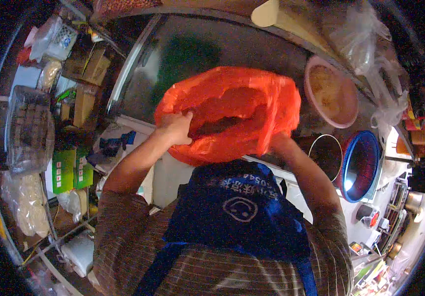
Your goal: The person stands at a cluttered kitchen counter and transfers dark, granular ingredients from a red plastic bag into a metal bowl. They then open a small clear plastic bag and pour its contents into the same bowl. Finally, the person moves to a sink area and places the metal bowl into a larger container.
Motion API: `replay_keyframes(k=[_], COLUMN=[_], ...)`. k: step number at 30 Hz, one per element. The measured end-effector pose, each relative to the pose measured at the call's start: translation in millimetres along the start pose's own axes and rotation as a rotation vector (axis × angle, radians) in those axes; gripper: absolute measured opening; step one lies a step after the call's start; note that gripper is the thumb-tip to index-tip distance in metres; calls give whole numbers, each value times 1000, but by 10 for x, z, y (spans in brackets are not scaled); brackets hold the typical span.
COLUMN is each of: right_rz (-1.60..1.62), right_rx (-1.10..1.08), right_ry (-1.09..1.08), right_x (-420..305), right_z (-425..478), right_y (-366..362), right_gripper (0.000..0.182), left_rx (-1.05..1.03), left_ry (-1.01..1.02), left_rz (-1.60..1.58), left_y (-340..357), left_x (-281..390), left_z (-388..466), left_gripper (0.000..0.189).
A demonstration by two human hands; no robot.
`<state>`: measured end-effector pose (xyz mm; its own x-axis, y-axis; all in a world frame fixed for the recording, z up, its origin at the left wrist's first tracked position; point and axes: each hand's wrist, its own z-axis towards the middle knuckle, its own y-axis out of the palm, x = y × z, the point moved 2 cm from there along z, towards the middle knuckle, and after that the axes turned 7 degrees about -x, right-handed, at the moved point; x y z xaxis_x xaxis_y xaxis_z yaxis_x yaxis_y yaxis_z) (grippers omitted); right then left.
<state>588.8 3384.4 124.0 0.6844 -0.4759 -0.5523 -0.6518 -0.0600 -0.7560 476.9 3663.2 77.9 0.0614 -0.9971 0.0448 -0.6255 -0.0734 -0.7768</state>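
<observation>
A large red plastic bag (227, 111) is spread wide before me, its mouth facing up. My left hand (177, 127) grips its left rim, with the thumb and fingers around the plastic. On the right side, my right hand (279, 142) holds the bag's lower edge; its fingers are mostly hidden by the plastic. The inside of the bag is dark, and whether anything lies in it cannot be told. Beneath the bag is a dark flat surface with a metal edge (133, 66). A dark blue apron (234, 218) covers my front.
At the right stand a pink basin (331, 92) with brownish contents, a round pale-rimmed container (325, 157) and a blue-rimmed basket (360, 166). Clear plastic bags (382, 88) hang above them. Shelves on the left hold cardboard boxes (84, 105), green boxes (64, 170) and bagged goods (29, 207).
</observation>
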Motion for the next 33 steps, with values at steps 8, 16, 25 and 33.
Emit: replay_keyframes(k=[8,16,25,33], right_rz=[-257,-93,-40,146], right_rx=[340,-467,-125,0], right_ry=[-149,130,-233,200], right_x=[-50,-263,82,909], right_z=[50,202,-138,556], right_y=[-153,388,544,178], right_gripper=[35,34,41,53], left_rx=[-235,-41,98,-332], left_ry=[329,553,128,391], left_rz=[161,-281,-304,178], left_y=[-469,32,-447,54], left_x=[660,364,208,860], left_z=[-325,453,1314,395], left_gripper=[70,96,45,21])
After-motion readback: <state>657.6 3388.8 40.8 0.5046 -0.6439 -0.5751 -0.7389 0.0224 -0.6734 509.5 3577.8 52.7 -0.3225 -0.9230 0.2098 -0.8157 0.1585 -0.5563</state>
